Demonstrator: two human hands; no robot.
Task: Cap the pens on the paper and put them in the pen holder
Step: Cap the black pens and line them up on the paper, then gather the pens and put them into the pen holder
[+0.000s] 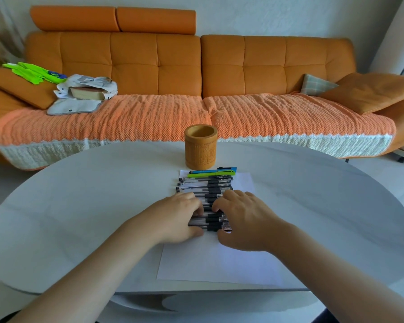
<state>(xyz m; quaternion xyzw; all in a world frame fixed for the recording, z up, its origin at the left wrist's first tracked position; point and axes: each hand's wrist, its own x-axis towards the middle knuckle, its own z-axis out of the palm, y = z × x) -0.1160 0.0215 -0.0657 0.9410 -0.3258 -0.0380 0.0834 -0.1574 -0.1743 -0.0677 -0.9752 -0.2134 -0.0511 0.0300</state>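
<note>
The left hand and right hand are both gripping the pens, fingers and thumbs curling round the row's near end (black grips, clear barrels, one green, one blue farthest). They're lying side by side on the paper, near the tan pen holder.

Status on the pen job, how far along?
Done: nothing yet. The pen holder shows no pens sticking out.
In hand: the left hand and right hand grip the near end of the pen row lying on the paper.
Left: every pen has yet to go in. Whether they are capped is unclear from this view.
</note>
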